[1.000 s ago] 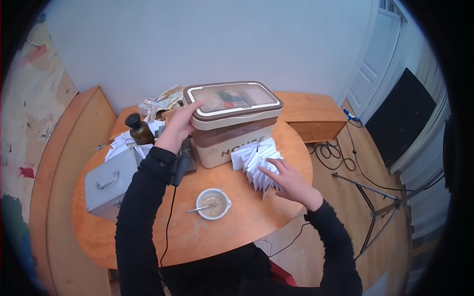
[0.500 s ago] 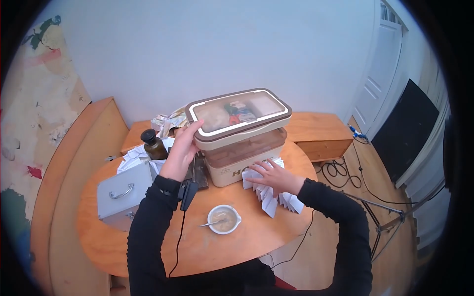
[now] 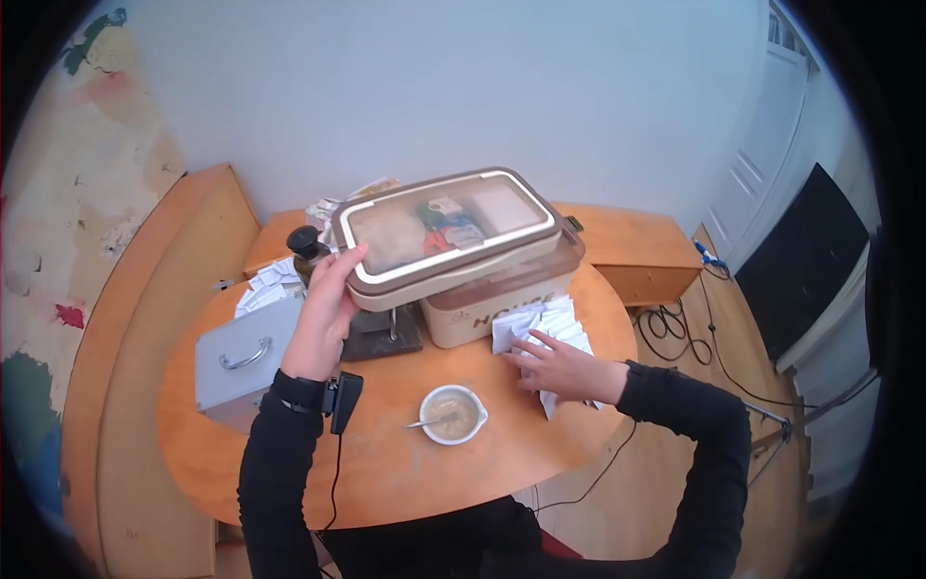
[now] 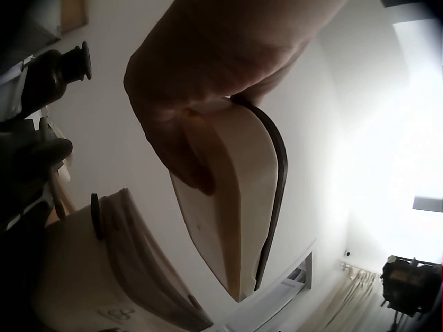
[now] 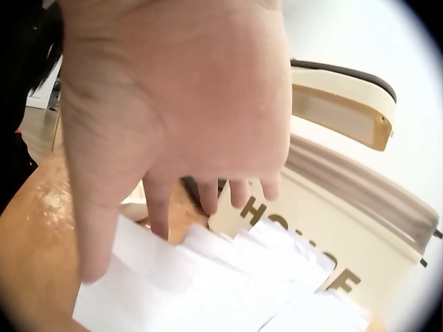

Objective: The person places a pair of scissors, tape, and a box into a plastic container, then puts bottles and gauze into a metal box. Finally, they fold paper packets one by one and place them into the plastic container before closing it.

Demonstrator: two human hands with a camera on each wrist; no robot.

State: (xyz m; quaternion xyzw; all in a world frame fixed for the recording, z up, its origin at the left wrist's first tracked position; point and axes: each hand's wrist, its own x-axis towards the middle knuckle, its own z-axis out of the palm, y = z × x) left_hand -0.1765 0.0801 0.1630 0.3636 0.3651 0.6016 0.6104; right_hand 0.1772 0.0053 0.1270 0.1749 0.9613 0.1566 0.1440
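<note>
My left hand grips the left end of a cream lidded top tray with a clear window, its thumb on the brown rim and its fingers underneath. Through the window show colourful packets. Tilted, the tray hangs up and left of its cream box base, apart from it in the left wrist view. Before the base lies a bundle of folded white papers. Over these papers my right hand rests with fingers spread and fairly straight, thumb and fingertips at the papers.
A white bowl with a spoon in pale paste stands near the front edge. To the left are a silver case, a dark bottle and more folded papers. A dark slab lies beside the box base.
My left hand has lifted the tray off the box base and moved it left. My right hand stays at the papers, which have shifted and bunched under it.
</note>
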